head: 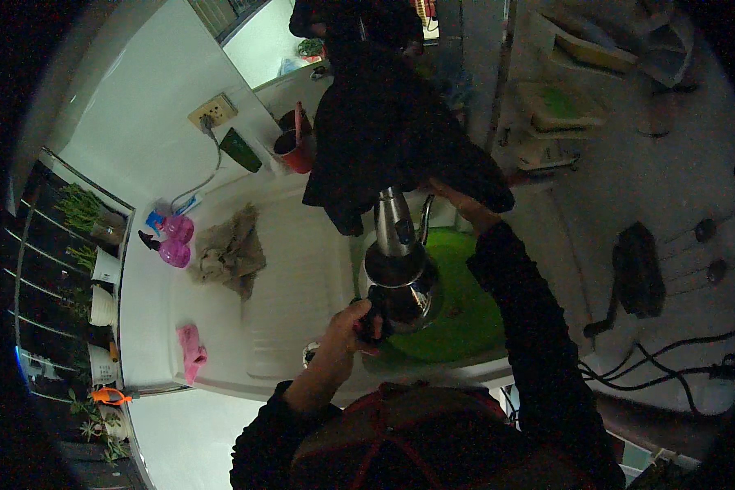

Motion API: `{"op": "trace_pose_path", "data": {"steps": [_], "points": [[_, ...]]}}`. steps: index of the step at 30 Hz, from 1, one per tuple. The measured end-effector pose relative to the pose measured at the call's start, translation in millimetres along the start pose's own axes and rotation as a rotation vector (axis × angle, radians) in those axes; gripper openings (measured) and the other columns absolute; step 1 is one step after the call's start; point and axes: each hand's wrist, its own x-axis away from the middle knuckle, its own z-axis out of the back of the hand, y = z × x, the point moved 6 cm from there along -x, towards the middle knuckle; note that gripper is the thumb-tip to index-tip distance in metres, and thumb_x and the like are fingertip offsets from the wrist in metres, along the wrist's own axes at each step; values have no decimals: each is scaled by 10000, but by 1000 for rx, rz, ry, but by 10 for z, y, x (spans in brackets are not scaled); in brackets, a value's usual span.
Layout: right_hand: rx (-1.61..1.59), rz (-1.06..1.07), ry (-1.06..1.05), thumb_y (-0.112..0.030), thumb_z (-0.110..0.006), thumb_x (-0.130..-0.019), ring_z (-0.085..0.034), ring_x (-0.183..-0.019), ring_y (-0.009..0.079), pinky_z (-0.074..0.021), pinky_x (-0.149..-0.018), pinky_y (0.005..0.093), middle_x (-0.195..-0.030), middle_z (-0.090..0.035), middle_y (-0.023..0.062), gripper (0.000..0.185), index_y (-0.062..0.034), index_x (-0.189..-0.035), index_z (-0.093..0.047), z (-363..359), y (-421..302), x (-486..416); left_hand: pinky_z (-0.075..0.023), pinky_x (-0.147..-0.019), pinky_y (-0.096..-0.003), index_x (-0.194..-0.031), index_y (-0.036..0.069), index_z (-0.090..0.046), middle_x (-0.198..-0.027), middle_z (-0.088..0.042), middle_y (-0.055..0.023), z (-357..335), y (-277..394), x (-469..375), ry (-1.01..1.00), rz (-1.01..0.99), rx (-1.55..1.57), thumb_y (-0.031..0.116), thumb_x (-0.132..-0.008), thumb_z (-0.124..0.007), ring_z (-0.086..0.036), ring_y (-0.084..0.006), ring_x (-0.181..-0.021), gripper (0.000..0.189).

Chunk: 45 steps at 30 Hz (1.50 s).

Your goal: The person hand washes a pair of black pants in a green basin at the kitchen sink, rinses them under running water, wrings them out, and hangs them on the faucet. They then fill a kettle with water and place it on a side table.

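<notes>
My left hand (349, 331) grips the black handle of a shiny metal kettle (404, 306) over a green basin (465, 318) in the sink. A metal faucet spray head (395, 226) points down at the kettle's top; whether water flows cannot be told. My right hand (468, 208) reaches beside the faucet, near a curved metal pipe (427, 217) and the edge of a large dark shape (398, 122), perhaps cloth. Its fingers are partly lost in shadow, so whether they hold anything cannot be told.
On the left of the pale counter (300, 294) lie a brown rag (233, 251), a pink cloth (190, 349) and pink spray bottles (176, 239). A red container (297, 153) stands behind. Black cables (655, 361) lie at right. Potted plants (101, 312) line the window.
</notes>
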Motion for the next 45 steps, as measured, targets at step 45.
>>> {"op": "trace_pose_path", "data": {"steps": [45], "points": [[884, 179, 66, -280, -574, -873, -507, -1136, 309, -434, -940, 414, -1242, -540, 142, 410, -112, -1244, -532, 303, 126, 45, -469, -571, -296, -832, 44, -585, -757, -517, -57, -12, -126, -33, 40, 67, 47, 573, -788, -486, -497, -185, -716, 540]]}}
